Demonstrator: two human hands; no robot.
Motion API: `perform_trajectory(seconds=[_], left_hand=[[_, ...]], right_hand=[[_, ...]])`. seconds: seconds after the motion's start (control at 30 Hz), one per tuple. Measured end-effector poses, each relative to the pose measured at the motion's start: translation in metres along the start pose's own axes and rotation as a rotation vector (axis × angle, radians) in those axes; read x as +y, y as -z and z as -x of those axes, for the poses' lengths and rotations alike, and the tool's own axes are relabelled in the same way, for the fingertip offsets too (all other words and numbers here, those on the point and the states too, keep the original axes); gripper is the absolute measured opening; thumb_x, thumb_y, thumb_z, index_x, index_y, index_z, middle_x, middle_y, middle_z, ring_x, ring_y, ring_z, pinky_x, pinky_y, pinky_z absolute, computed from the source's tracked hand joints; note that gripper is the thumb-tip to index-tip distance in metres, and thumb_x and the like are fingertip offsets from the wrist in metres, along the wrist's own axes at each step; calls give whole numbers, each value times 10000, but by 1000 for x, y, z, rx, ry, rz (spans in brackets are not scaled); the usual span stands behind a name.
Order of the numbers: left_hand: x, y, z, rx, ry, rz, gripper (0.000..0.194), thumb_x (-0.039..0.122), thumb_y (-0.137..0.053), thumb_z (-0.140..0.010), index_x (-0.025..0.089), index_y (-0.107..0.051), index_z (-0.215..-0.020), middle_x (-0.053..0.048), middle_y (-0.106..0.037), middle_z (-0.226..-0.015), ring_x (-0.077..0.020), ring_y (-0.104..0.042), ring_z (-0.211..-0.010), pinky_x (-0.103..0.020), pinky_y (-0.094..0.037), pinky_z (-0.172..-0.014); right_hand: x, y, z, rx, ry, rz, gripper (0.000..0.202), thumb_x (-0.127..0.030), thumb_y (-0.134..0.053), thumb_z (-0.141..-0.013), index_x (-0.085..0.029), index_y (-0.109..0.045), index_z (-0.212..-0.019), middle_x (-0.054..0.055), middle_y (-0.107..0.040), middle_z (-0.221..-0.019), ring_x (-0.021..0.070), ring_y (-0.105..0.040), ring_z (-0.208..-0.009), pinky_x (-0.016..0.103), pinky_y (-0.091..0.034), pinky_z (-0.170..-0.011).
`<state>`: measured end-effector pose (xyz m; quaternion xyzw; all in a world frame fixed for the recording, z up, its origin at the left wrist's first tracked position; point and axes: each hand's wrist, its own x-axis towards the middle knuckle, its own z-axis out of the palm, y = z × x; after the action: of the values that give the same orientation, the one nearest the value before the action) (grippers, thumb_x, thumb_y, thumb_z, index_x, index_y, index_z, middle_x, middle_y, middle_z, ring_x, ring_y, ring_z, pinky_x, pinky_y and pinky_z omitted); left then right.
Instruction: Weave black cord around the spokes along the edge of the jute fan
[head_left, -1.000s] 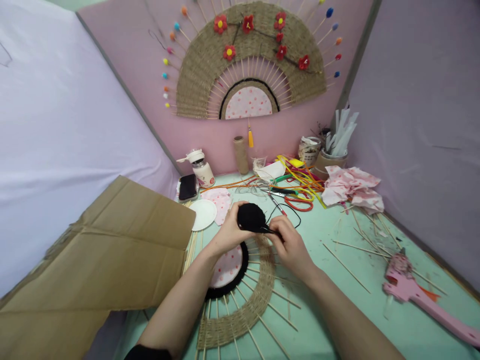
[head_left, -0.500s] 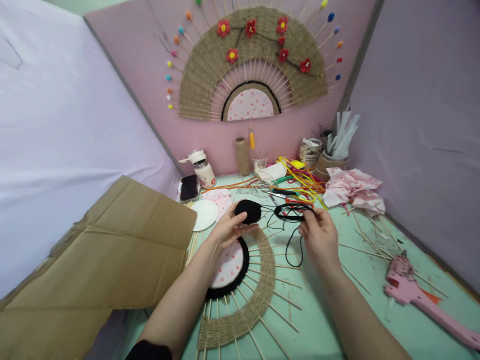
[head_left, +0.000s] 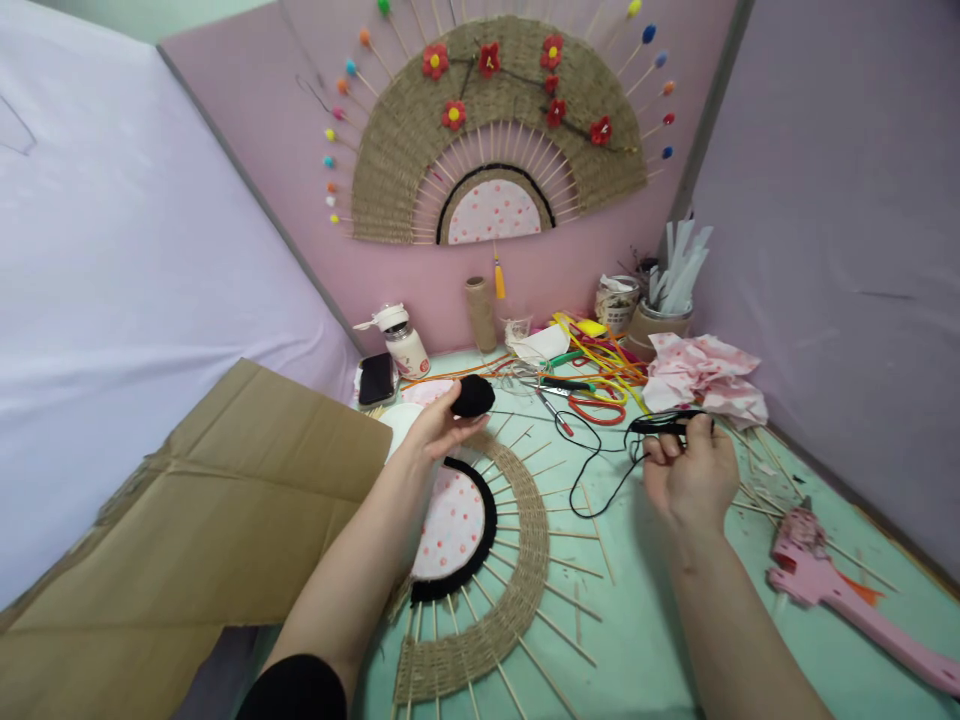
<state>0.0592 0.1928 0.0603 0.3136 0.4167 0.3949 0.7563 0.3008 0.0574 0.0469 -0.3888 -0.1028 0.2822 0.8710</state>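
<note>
Over the green table (head_left: 637,640), my loosely curled left hand (head_left: 437,425) cups the black yarn ball (head_left: 474,396), my right hand (head_left: 694,470) firmly grips black loops (head_left: 660,426), and hanging slack (head_left: 592,516) should be eased out evenly.

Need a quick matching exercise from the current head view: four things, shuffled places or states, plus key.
Things:
1. black yarn ball
2. loose black yarn loops
3. pink glue gun
4. white bottle

Places or states:
A. lying on the green tabletop, farther right than the right hand
B. held in the left hand
C. standing at the back, lid flipped up
D. held in the right hand

Pairs: 1-B, 2-D, 3-A, 4-C
</note>
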Motion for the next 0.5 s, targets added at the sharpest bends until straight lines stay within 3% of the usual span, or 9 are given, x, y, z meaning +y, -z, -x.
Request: perform_trajectory(seconds=[0.1, 0.13, 0.23, 0.33, 0.5], left_hand=[[22, -5, -30, 298, -50, -35, 377, 511, -638, -718, 195, -558, -908, -63, -596, -905, -181, -589, -812, -262, -501, -595], [29, -7, -40, 339, -66, -44, 386, 538, -598, -740, 196, -549, -913, -64, -585, -891, -175, -581, -809, -247, -492, -579], [44, -11, -66, 408, -130, -67, 329, 525, -484, -826, 235, -508, -979, -45, -563, -939, -141, -561, -823, -233, -493, -623], [46, -12, -78, 458, -184, -134, 288, 474, -460, -858, 263, -465, -1053, -40, -531, -1011, -127, -544, -846, -223, -484, -656], [29, -3, -60, 409, -183, -356, 284, 355, -606, -771, 216, -512, -1001, -64, -531, -968, -135, -550, -816, -259, -468, -699]], right_hand=[[-3, 1, -2, 34, 17, -20, 329, -340, -690, -711, -185, -400, -720, -84, -373, -675, 7, -298, -427, 173, -235, -393], [-4, 1, -3, 33, 17, -25, 328, -330, -688, -712, -187, -392, -717, -85, -360, -667, 8, -295, -426, 172, -232, -392], [-4, 1, -4, 29, -2, -23, 345, -352, -684, -712, -194, -377, -717, -91, -336, -649, 9, -280, -425, 170, -234, -391], [-3, 1, -5, 26, -21, -3, 382, -396, -685, -708, -197, -359, -704, -96, -302, -619, 13, -266, -423, 167, -239, -393], [4, 5, -6, -82, -114, 167, 352, -392, -694, -688, -199, -400, -714, -101, -291, -597, 20, -223, -415, 177, -207, -387]])
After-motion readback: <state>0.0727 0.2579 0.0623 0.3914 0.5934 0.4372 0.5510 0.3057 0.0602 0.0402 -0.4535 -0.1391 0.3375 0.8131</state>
